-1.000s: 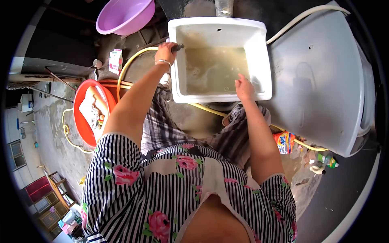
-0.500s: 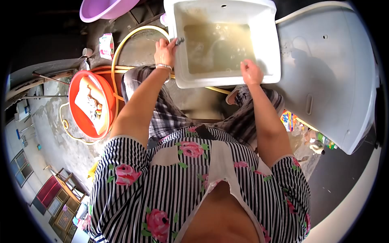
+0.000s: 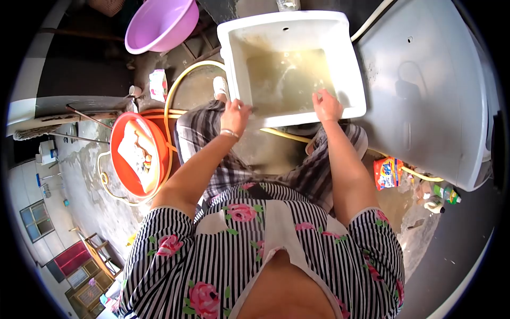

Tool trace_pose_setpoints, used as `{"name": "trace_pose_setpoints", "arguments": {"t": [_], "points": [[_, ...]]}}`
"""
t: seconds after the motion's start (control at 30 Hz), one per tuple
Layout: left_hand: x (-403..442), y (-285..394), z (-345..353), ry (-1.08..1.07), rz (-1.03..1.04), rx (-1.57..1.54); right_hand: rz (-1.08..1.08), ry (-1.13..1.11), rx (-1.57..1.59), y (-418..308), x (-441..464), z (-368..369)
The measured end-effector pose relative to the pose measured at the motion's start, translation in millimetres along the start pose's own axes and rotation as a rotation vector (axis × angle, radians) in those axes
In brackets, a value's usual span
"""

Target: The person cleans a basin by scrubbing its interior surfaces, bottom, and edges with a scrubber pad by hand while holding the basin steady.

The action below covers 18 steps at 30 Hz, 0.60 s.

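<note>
A white rectangular basin (image 3: 232, 64) holds murky yellowish water (image 3: 289, 80) with a few bubbles. My left hand (image 3: 235, 116) is at its near left corner, fingers pinched on a small dark thing that pokes out towards the basin; its kind is too blurred to tell. Over the near right part of the basin, just inside the rim, my right hand (image 3: 328, 106) is closed with its fingers curled. Whatever it may hold is hidden.
An orange-red tub (image 3: 118, 159) with cloth stands left, beside a yellow hose (image 3: 172, 95). A purple basin (image 3: 159, 26) lies at the upper left. A large grey appliance (image 3: 419, 122) flanks the right, near a Tide packet (image 3: 388, 173) and a green-capped bottle (image 3: 449, 194).
My left hand, with the small dark thing, has come down the basin's left side to its near corner. My right hand stays near the front right rim. The view has shifted.
</note>
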<state>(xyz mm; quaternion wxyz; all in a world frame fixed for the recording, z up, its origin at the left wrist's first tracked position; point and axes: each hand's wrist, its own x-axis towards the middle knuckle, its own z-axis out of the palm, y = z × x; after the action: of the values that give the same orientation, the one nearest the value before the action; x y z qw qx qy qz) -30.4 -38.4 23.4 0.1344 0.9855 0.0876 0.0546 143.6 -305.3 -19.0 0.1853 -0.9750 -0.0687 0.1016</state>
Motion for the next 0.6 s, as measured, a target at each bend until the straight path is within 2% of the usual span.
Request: {"name": "trace_pose_setpoints", "arguments": {"t": [0.13,0.17,0.2,0.27,0.33,0.4,0.47,0.6], "points": [[108,-39,-25,0.324,-0.161,-0.023,-0.001,0.025,0.024,-1,-7,-3],[135,-45,-35,0.396,-0.255,-0.079,-0.013,0.036,0.036,-4,-9,-6],[164,-70,-27,0.504,-0.228,-0.064,-0.024,0.044,0.052,-4,-10,-8],[211,-89,-26,0.566,-0.403,-0.062,-0.042,0.056,0.074,-3,-8,-8],[240,-98,-23,0.596,-0.438,-0.067,-0.046,0.057,0.074,-3,-13,-10],[259,-97,-14,0.526,-0.437,-0.14,-0.042,0.044,0.062,-6,-12,-10],[269,-83,-13,0.498,-0.299,-0.109,-0.009,0.009,0.028,-12,-12,-10],[277,-92,-25,0.434,-0.263,-0.107,-0.023,0.005,0.016,-12,-12,-9]]}}
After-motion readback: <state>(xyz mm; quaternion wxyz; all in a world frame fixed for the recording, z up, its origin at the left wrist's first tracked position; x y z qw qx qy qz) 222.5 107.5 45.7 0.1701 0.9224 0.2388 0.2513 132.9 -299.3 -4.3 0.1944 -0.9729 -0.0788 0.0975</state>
